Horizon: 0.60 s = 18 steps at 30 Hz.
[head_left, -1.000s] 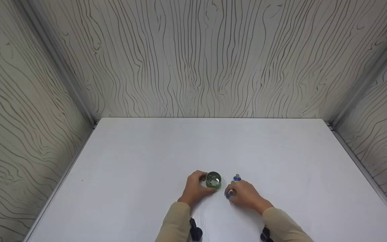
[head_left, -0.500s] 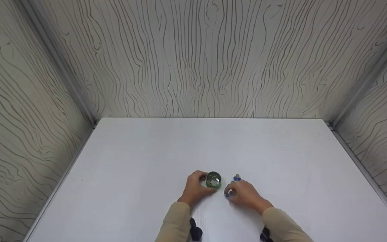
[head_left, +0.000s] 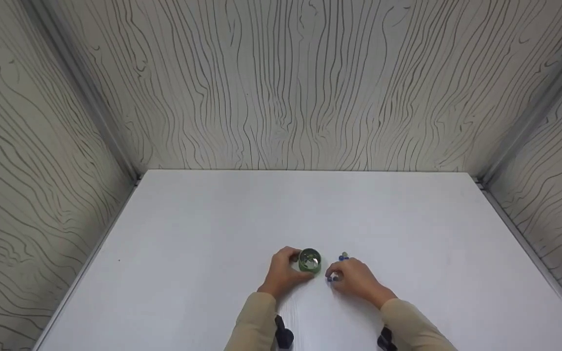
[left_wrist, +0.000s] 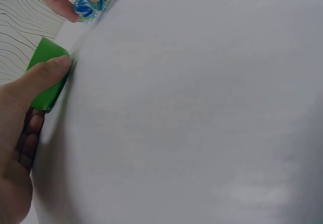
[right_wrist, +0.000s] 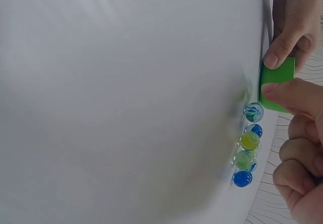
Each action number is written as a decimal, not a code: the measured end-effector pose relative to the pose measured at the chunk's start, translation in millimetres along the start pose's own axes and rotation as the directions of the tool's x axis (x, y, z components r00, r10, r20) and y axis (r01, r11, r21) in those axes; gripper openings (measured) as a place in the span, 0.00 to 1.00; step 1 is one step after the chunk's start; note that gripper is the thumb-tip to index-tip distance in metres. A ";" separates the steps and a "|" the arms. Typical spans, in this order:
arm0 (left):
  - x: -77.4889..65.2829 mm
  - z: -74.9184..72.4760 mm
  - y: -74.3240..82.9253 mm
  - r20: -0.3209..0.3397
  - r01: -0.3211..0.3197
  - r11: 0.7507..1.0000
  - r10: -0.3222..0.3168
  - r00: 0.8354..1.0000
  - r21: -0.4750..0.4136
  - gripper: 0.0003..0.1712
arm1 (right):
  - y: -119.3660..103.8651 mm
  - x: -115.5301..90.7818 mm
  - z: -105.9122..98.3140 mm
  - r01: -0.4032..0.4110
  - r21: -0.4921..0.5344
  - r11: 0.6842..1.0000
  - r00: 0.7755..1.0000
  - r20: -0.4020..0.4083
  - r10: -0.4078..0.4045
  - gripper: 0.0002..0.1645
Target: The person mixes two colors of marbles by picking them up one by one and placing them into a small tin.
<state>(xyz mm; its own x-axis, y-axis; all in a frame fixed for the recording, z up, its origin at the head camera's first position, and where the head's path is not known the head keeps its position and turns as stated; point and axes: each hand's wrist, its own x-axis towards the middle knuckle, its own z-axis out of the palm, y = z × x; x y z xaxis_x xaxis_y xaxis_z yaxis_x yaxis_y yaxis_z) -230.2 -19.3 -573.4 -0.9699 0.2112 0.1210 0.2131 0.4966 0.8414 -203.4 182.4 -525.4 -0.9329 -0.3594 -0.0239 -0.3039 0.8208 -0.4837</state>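
My left hand [head_left: 283, 275] grips a small round green cup [head_left: 316, 267], with thumb and fingers on opposite sides. Its inside looks dark and shiny; what lies in it is too small to tell. In the left wrist view the thumb presses the cup's plain green wall [left_wrist: 48, 90]. Just right of the cup, my right hand [head_left: 356, 280] has its fingertips at blue swirled glass marbles [left_wrist: 85, 8]. Whether it pinches one, I cannot tell. The right wrist view shows a teal-blue marble [right_wrist: 254, 112] just below an extended digit, with the other fingers curled.
More marbles lie beside the right hand: yellow [right_wrist: 250, 141], pale green [right_wrist: 244, 160] and blue [right_wrist: 243, 178]. A small group of marbles [head_left: 343, 256] sits beyond its knuckles. The white table [head_left: 203, 234] runs back to wood-patterned walls [head_left: 281, 97].
My right hand has shifted slightly away from me, and the blue marbles at its fingertips appear a little farther forward too. The left hand and the cup have stayed in place.
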 end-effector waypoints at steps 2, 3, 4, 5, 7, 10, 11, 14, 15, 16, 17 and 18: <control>0.5 -0.1 0.1 0.001 -0.001 1.000 0.001 1.000 0.003 0.30 | -0.9 0.7 -0.9 -0.012 0.003 1.000 1.000 -0.001 0.012 0.12; 0.6 -0.1 0.0 -0.001 -0.004 1.000 0.004 1.000 0.005 0.29 | -1.4 1.1 -1.5 -0.018 0.003 1.000 1.000 -0.001 0.018 0.12; 0.8 0.1 -0.2 -0.002 -0.005 1.000 0.005 1.000 0.005 0.29 | -1.7 1.4 -1.8 -0.018 0.003 1.000 1.000 -0.004 0.018 0.12; 0.8 0.3 -0.2 -0.004 -0.008 1.000 0.008 1.000 0.005 0.29 | -2.4 1.7 -2.5 -0.021 0.002 1.000 1.000 -0.005 0.021 0.12; 0.9 0.8 -0.7 -0.008 -0.009 1.000 0.009 1.000 0.006 0.30 | -3.4 2.1 -3.4 -0.018 -0.007 1.000 1.000 -0.012 0.018 0.12; 1.0 1.2 -1.0 -0.010 -0.005 1.000 0.005 1.000 0.005 0.30 | -4.3 3.0 -4.4 -0.015 -0.011 1.000 1.000 -0.019 0.015 0.11; 0.9 1.2 -0.8 -0.009 -0.004 1.000 0.004 1.000 0.003 0.30 | -4.7 3.2 -5.1 -0.016 -0.011 1.000 1.000 -0.019 0.016 0.11; 0.5 0.5 0.1 -0.004 0.003 1.000 -0.003 1.000 -0.005 0.30 | -4.7 4.3 -6.3 -0.004 -0.002 1.000 1.000 -0.027 0.004 0.10; 0.4 0.4 0.2 -0.003 -0.001 1.000 0.001 1.000 -0.003 0.30 | -4.4 4.8 -6.5 0.004 0.002 1.000 1.000 -0.030 -0.004 0.10; 0.3 0.1 0.2 -0.002 -0.006 1.000 0.006 1.000 -0.001 0.30 | -3.9 5.1 -6.7 0.014 0.007 1.000 0.999 -0.034 -0.014 0.10; 0.2 -0.1 0.4 0.000 -0.005 1.000 0.005 1.000 0.002 0.30 | -3.7 5.4 -7.1 0.023 0.009 1.000 0.999 -0.037 -0.022 0.10; 0.1 -0.1 0.4 0.002 -0.005 1.000 0.005 1.000 0.007 0.30 | -3.1 5.8 -7.0 0.033 0.010 0.999 0.999 -0.041 -0.033 0.10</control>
<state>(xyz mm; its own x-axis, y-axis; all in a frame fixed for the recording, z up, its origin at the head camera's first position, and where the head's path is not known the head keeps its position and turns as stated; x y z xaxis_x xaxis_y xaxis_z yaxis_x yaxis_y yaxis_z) -230.3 -19.2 -573.0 -0.9687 0.2148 0.1240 0.2184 0.5015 0.8371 -209.3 180.9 -517.9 -0.9297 -0.3674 0.0279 -0.3325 0.8040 -0.4929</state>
